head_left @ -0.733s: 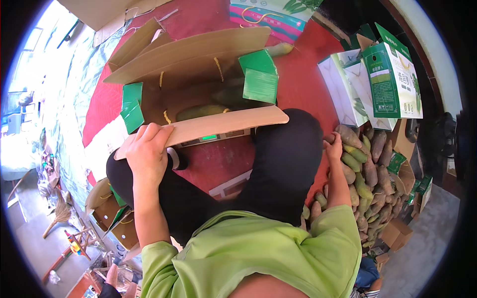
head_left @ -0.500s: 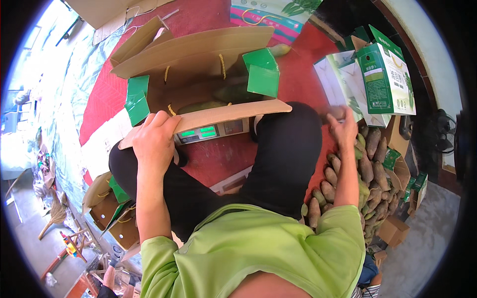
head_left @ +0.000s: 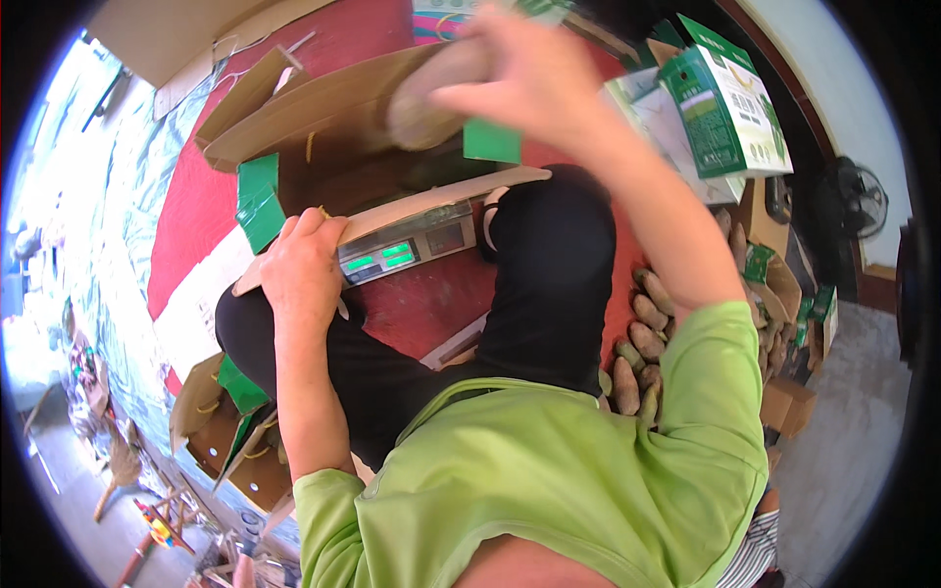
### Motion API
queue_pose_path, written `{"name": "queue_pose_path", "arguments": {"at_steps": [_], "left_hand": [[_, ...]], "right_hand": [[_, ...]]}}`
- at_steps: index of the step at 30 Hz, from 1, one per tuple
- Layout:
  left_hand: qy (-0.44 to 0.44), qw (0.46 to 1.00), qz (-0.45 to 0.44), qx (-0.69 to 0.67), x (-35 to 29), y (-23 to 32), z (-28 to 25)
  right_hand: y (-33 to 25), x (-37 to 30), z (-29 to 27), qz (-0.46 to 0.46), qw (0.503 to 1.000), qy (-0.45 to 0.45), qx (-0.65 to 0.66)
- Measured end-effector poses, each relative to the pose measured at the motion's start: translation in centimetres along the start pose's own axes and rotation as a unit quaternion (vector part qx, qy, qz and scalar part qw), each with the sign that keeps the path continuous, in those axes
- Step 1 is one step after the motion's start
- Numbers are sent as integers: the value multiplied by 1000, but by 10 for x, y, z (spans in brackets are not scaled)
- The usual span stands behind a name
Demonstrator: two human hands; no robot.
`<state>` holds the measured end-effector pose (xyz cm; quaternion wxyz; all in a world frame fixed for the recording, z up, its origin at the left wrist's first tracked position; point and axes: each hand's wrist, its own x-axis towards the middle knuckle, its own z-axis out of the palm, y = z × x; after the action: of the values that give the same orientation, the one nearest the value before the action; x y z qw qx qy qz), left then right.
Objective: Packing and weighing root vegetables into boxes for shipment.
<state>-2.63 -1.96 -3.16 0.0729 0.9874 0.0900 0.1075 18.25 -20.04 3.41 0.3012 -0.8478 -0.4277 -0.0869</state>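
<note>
My left hand [head_left: 306, 263] grips the near flap [head_left: 431, 198] of an open cardboard carton [head_left: 328, 110], fingers hooked over its edge. Over the carton, my right hand [head_left: 539, 86] holds a long, dull-coloured radish [head_left: 420, 106], both blurred by motion. The carton has green end flaps and yellow cord handles, and its inside is dark and partly hidden by the radish and my right hand. A digital scale [head_left: 397, 257] with lit green figures shows just below the near flap, between my knees.
Beside my right knee lies a heap of radishes [head_left: 647, 338], partly behind my right arm. Green-and-white boxes [head_left: 725, 118] stand at the far right, near a black fan [head_left: 858, 201]. Another open carton [head_left: 221, 431] is at my left. Red sheeting [head_left: 181, 265] covers the floor.
My right hand has swung from the radish heap up and left to above the carton, carrying a radish. The left hand keeps its hold on the flap. The view has shifted slightly.
</note>
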Motion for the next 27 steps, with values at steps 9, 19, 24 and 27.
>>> {"name": "queue_pose_path", "arguments": {"at_steps": [9,19,24,27], "left_hand": [[-16,1000,-14,-2,-1,5,3],[-16,1000,-2,12,-2,14,4],[-27,1000,-7,14,0,16,5],[-24,999,-14,22,1,16,7]], "right_hand": [[-27,20,140,115,980,-156,44],[28,-54,2,135,964,32,225],[153,-182,7,294,949,88,77],[185,-279,32,427,904,6,-9]]}}
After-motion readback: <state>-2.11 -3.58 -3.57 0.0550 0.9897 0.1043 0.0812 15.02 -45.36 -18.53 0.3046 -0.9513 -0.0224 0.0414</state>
